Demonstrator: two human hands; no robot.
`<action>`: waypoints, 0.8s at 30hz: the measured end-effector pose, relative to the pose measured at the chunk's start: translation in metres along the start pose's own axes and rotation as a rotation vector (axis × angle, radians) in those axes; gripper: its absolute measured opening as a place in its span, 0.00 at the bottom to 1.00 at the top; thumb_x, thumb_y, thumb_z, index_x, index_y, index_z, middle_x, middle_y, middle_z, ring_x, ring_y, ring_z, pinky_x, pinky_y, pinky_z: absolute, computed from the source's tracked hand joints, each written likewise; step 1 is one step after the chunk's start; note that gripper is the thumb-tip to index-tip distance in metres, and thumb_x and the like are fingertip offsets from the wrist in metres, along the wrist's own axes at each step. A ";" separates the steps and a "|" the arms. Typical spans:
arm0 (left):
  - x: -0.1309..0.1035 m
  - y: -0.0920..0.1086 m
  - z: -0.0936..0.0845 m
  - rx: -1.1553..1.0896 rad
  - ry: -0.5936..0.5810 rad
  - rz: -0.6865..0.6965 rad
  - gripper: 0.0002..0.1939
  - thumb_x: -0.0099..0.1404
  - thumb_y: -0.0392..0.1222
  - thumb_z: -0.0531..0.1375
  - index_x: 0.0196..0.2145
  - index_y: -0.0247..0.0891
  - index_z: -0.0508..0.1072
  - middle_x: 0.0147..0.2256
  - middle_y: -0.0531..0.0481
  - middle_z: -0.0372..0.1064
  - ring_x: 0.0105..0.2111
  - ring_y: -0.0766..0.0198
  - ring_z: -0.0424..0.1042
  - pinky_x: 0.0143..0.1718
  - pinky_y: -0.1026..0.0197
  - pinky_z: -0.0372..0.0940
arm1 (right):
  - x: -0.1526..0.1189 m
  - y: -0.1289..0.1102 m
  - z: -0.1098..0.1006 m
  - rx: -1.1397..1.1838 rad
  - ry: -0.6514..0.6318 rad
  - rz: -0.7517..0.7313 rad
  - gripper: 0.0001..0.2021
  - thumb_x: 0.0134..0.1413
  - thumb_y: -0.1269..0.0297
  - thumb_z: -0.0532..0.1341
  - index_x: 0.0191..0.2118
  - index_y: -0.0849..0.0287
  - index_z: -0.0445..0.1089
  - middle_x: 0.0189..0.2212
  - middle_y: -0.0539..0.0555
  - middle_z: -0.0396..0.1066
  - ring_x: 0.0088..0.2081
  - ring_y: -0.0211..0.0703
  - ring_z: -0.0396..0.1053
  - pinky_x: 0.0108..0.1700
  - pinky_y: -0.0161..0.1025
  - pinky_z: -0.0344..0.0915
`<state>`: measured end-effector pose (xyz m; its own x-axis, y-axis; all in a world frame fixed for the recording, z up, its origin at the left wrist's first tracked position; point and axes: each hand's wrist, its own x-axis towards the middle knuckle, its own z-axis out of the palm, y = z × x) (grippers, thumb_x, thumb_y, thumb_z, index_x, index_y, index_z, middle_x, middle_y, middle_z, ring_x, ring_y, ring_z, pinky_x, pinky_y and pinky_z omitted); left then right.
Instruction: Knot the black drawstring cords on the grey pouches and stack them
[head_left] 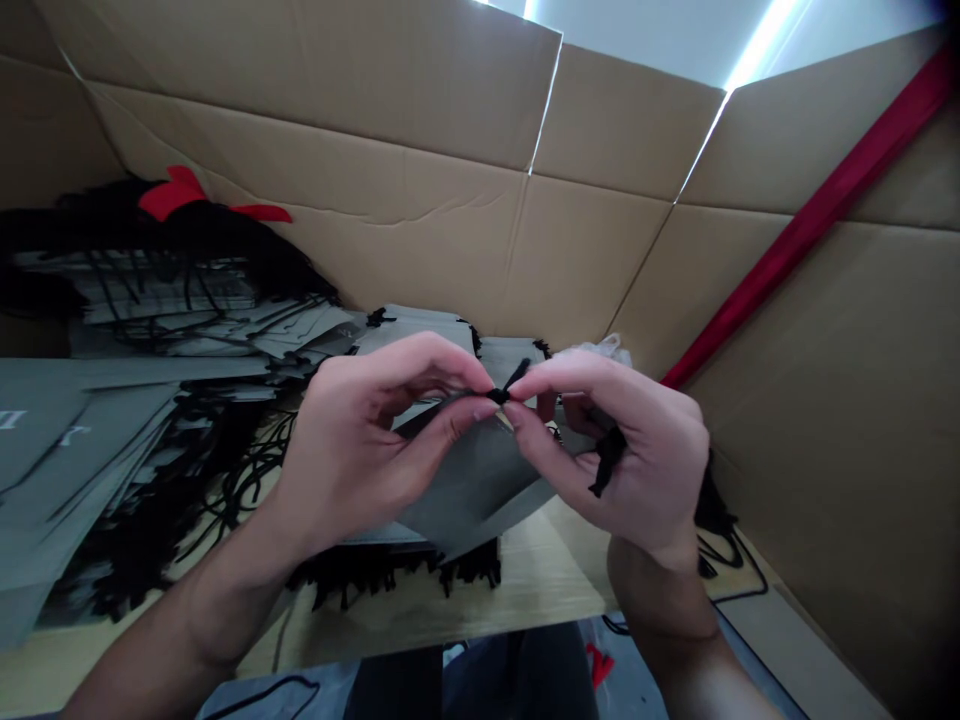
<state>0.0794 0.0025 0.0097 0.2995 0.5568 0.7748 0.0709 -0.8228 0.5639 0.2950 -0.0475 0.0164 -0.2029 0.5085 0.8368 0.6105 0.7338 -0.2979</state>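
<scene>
Around black cord (499, 396), pinched fingers (461, 362)

cardboard walls (420, 200): brown, creased, left, back and right
panel gaps (546, 105): light showing through
red strip (795, 240): diagonal, along right wall
upper background (637, 45): pale, bright white streak
tabletop (555, 570): light wood
floor (634, 665): greyish, probably; mostly hidden

Open overhead, walled ahead and right, heaped left.
Passage: air above left hand (367, 450) and right hand (630, 430); strip of pale flat wooden tabletop (559, 570) by right wrist. In the way: tall brown cardboard wall (435, 180); slanting long dark-red strip (795, 235); left, broad heap of flat grey pieces with black cords (112, 400); between hands, flat grey piece (480, 475); right, tangled black cord clump (714, 503).
</scene>
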 end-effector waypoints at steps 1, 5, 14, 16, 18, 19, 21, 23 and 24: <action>-0.001 -0.001 0.000 0.023 -0.006 0.016 0.04 0.74 0.36 0.73 0.44 0.42 0.83 0.39 0.54 0.86 0.37 0.65 0.84 0.40 0.66 0.80 | 0.000 0.000 0.000 -0.010 0.002 -0.004 0.07 0.71 0.70 0.69 0.47 0.48 0.78 0.39 0.51 0.85 0.31 0.42 0.77 0.36 0.46 0.78; -0.002 -0.004 -0.002 0.104 -0.019 0.082 0.05 0.76 0.35 0.72 0.45 0.45 0.83 0.40 0.55 0.86 0.36 0.65 0.84 0.40 0.64 0.78 | 0.000 0.000 0.000 -0.009 -0.002 0.021 0.08 0.70 0.71 0.69 0.46 0.48 0.78 0.38 0.50 0.84 0.33 0.42 0.77 0.36 0.44 0.77; -0.002 -0.009 -0.009 0.345 -0.083 0.354 0.10 0.79 0.32 0.67 0.50 0.47 0.81 0.42 0.57 0.87 0.37 0.67 0.86 0.43 0.67 0.77 | 0.002 0.004 0.000 0.123 0.003 0.154 0.09 0.60 0.75 0.71 0.41 0.53 0.81 0.32 0.46 0.80 0.28 0.35 0.71 0.31 0.37 0.69; -0.005 -0.011 -0.011 0.414 -0.086 0.440 0.11 0.78 0.31 0.68 0.52 0.46 0.81 0.44 0.54 0.88 0.40 0.65 0.88 0.46 0.66 0.79 | 0.003 0.005 -0.001 0.153 -0.022 0.189 0.07 0.60 0.73 0.71 0.40 0.53 0.81 0.31 0.46 0.79 0.28 0.35 0.70 0.29 0.36 0.68; -0.009 -0.011 -0.014 0.467 -0.091 0.491 0.12 0.77 0.30 0.69 0.53 0.44 0.81 0.46 0.51 0.88 0.42 0.63 0.88 0.48 0.64 0.80 | 0.004 0.006 -0.001 0.155 -0.053 0.189 0.06 0.59 0.73 0.71 0.39 0.53 0.81 0.29 0.45 0.78 0.27 0.34 0.70 0.29 0.35 0.67; -0.010 -0.011 -0.015 0.487 -0.103 0.509 0.12 0.76 0.30 0.69 0.53 0.43 0.81 0.47 0.50 0.88 0.43 0.61 0.89 0.49 0.64 0.80 | 0.004 0.006 -0.002 0.140 -0.067 0.177 0.07 0.59 0.74 0.71 0.39 0.54 0.81 0.29 0.45 0.77 0.27 0.34 0.70 0.29 0.35 0.67; -0.012 -0.010 -0.017 0.509 -0.139 0.536 0.12 0.76 0.30 0.70 0.53 0.41 0.81 0.47 0.48 0.87 0.45 0.58 0.89 0.51 0.62 0.81 | 0.004 0.006 -0.002 0.097 -0.090 0.130 0.08 0.58 0.76 0.70 0.39 0.54 0.80 0.29 0.45 0.78 0.27 0.34 0.69 0.31 0.35 0.69; -0.014 -0.008 -0.016 0.508 -0.164 0.539 0.10 0.75 0.29 0.70 0.50 0.40 0.81 0.44 0.48 0.87 0.44 0.56 0.89 0.50 0.60 0.82 | 0.003 0.006 -0.002 0.062 -0.109 0.073 0.08 0.60 0.77 0.69 0.39 0.55 0.80 0.32 0.46 0.80 0.30 0.34 0.72 0.34 0.35 0.71; -0.014 -0.007 -0.016 0.501 -0.165 0.531 0.09 0.75 0.29 0.70 0.47 0.41 0.80 0.42 0.49 0.87 0.43 0.56 0.89 0.49 0.60 0.82 | 0.002 0.006 -0.002 0.048 -0.119 0.045 0.08 0.61 0.77 0.68 0.40 0.55 0.79 0.34 0.47 0.81 0.32 0.35 0.73 0.36 0.36 0.73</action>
<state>0.0598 0.0017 -0.0008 0.5507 0.0787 0.8310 0.2904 -0.9514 -0.1024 0.2999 -0.0426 0.0174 -0.2674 0.5895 0.7622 0.5845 0.7281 -0.3581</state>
